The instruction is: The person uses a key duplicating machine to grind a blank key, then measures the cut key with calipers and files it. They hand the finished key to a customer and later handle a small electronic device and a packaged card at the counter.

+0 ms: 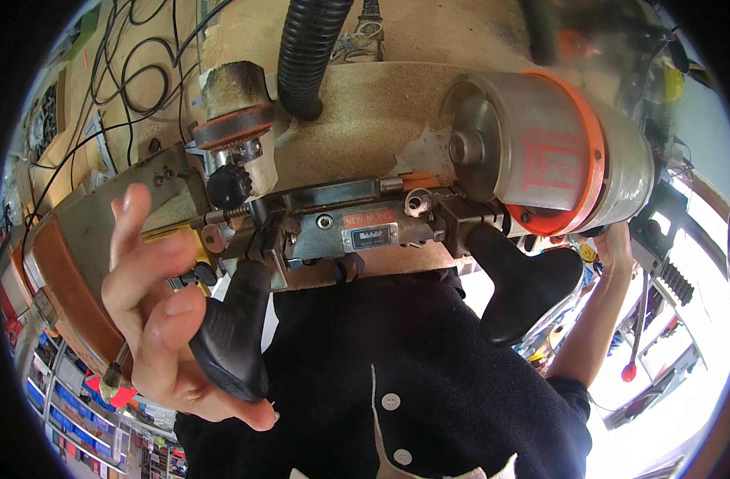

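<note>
A key cutting machine stands before me, with a metal carriage (317,227) across its middle. My left hand (161,335) is at the left black wing knob (233,343). Its fingers are spread, and the thumb passes under the knob's lower lobe while a fingertip lies against its left side. On the carriage's right end sits a matching black wing knob (524,279), untouched. My right hand (615,246) reaches up behind the cylindrical metal housing with an orange band (556,152). That housing hides its fingers, so what they touch cannot be seen.
A black corrugated hose (309,56) comes down at the back. An orange-ringed adjusting dial (236,126) and a black round knob (228,187) stand left of it. Dark cables (142,76) loop over the bench at upper left. A red-tipped lever (629,372) hangs at right.
</note>
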`<state>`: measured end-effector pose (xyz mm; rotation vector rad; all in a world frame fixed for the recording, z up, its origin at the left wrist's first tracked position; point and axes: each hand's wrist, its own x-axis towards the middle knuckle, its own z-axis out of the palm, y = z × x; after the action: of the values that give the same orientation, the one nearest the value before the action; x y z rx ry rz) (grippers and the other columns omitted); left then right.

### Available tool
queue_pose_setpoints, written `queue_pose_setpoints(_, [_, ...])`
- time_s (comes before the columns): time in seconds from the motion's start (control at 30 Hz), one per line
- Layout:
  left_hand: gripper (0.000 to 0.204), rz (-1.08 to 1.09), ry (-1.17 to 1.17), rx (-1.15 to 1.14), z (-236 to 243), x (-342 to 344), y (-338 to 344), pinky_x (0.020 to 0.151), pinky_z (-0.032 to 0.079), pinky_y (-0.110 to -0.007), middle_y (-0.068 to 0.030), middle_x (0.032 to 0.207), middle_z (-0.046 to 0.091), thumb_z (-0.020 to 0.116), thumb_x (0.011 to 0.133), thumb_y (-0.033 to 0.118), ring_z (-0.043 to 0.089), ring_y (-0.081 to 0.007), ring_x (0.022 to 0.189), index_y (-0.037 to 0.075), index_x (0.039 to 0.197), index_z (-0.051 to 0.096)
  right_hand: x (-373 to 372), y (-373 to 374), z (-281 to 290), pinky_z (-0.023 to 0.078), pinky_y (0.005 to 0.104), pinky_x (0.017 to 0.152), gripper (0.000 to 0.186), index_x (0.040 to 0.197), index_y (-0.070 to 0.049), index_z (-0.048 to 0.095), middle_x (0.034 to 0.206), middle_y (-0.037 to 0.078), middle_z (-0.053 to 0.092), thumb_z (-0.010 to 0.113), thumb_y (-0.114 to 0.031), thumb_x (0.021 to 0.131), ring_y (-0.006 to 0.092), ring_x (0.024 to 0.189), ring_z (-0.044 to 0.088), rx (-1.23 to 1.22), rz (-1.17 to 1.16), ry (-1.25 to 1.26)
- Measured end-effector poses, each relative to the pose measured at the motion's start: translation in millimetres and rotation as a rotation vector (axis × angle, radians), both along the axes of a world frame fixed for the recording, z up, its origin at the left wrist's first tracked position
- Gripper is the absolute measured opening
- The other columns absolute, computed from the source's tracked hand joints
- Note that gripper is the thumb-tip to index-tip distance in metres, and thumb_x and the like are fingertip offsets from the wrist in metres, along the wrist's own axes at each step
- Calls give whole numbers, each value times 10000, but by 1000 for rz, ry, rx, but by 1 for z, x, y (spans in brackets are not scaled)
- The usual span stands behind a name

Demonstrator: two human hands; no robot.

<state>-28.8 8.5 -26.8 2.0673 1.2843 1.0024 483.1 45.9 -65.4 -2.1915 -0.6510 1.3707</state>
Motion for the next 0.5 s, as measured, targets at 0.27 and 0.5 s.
queue_pose_setpoints(0.27, [564,-98,-122,-18,4,5,-22,1012,112,-658,6,881,555,742,610,526,469,-279,1020,185,992,506,-89,-54,43,395,208,505,243,698,-19,578,681,12,531,463,-156,861,78,596,517,574,9,-882])
queue_pose_setpoints(0.5, [431,-81,-139,222,-19,14,-53,1031,142,-629,58,910,561,736,675,407,482,-227,1003,223,1013,541,-241,-125,-35,450,279,633,300,953,-57,631,788,72,609,731,-152,686,172,682,566,485,650,-526])
